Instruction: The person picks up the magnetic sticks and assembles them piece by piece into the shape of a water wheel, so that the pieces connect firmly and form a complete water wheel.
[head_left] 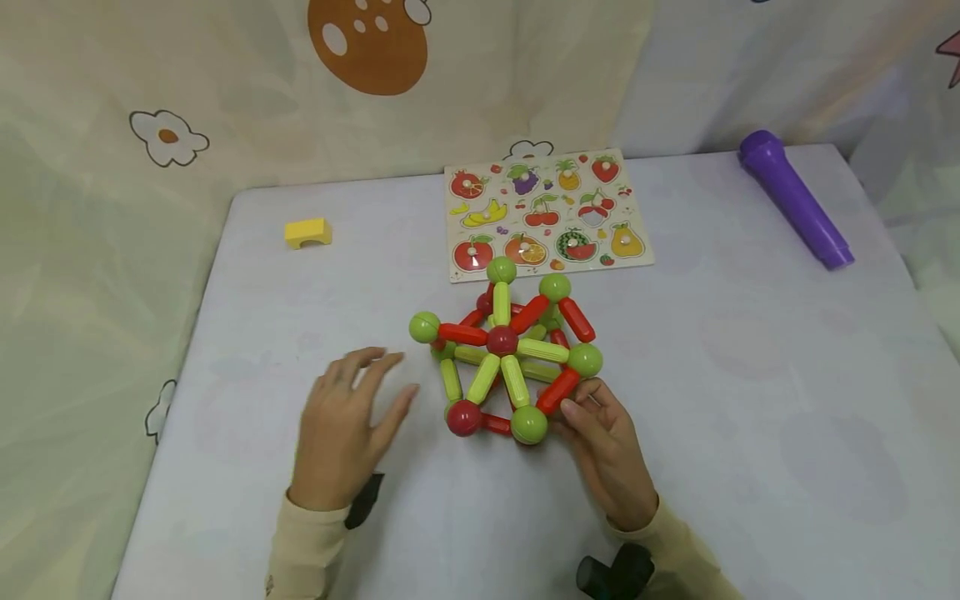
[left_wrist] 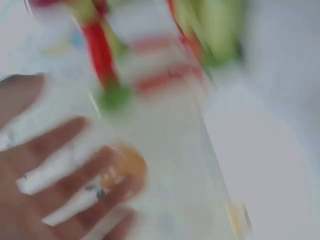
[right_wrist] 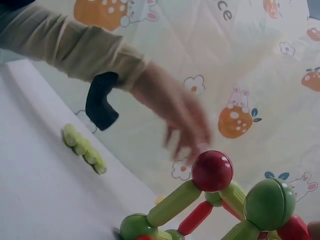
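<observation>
A ball-and-stick model (head_left: pixel 502 340) of red and yellow-green rods joined by red and green balls stands at the middle of the table. At its lower right, my right hand (head_left: pixel 609 454) pinches a red rod (head_left: pixel 558 392) between thumb and fingers. My left hand (head_left: pixel 337 429) hovers just left of the model, fingers spread and holding nothing. The left wrist view is blurred, but the same hand (left_wrist: pixel 55 185) shows its fingers apart, below a green ball (left_wrist: pixel 114 97) of the model. In the right wrist view, a red ball (right_wrist: pixel 212 171) overlaps the left fingertips.
Behind the model lies a fruit puzzle board (head_left: pixel 551 212). A yellow arch block (head_left: pixel 307 232) sits at the back left, a purple microphone-shaped toy (head_left: pixel 795 200) at the back right. Several yellow-green rods (right_wrist: pixel 84 149) lie side by side in the right wrist view. Printed cloth (head_left: pixel 247 83) hangs behind the table.
</observation>
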